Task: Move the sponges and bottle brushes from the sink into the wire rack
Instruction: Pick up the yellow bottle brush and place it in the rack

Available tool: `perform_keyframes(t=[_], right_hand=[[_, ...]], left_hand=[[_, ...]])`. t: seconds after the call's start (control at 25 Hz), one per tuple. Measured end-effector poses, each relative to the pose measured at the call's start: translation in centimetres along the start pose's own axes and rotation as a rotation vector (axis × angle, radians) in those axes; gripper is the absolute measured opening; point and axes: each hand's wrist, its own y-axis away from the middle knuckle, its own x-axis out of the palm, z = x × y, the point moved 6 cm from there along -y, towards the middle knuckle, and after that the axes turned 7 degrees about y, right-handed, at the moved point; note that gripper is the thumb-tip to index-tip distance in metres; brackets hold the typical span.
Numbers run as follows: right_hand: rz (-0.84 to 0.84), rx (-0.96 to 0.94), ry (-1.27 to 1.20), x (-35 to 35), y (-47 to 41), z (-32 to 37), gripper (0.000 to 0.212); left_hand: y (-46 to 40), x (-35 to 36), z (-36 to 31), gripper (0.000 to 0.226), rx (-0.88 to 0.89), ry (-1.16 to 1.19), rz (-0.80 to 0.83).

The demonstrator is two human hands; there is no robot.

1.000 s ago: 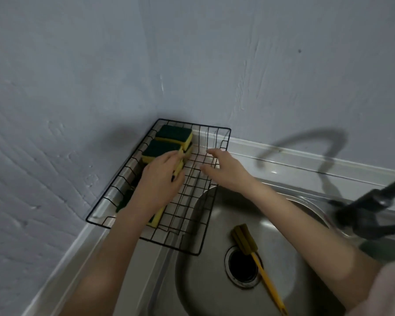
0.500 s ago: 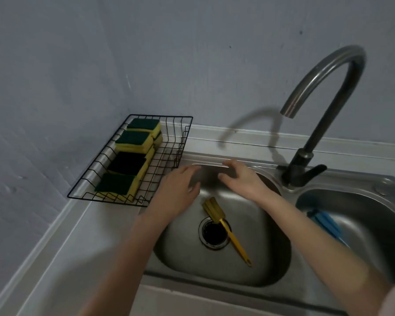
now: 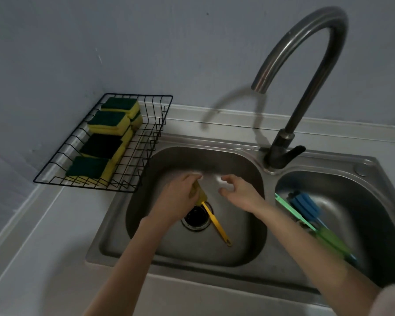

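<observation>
Left arm: bare from the lower frame edge to the wrist, no sleeve in view.
Left hand (image 3: 178, 197): bare, no glove, ring or watch visible.
Right arm: bare along the forearm.
Right hand (image 3: 240, 192): bare, no glove or jewellery visible; fingertips blurred.
Sleeve (image 3: 390, 301): pale, pinkish-white fabric at the lower right corner, soft-looking, covering the right upper arm.

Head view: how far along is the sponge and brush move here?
Done: the sponges sit in the rack. In hand: the left hand is at the yellow brush head in the left basin, apparently gripping it; the right hand hovers open beside it. Left: that brush, plus the blue brush and green brush in the right basin.
</observation>
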Motion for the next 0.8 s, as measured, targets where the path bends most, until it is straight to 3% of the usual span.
perform_keyframes(t=[0.2,0.56,0.8], right_hand=[[0.117,0.064,0.006,3.1,-2.2,-3.4,0.047],[0.319,0.258,0.083,10.7,-5.8,-9.9,0.042],[0.329,0.303,0.223,13.4,-7.5,-11.7,0.028]], left_hand=[[-1.0,2.9,2.1,0.044,-0.086,-0.021,0.059],[-4.2,10.8,7.9,0.042,-0.254,0.032,0.314],[-6.5,15.5,9.0,0.046,-0.277,0.083,0.479]])
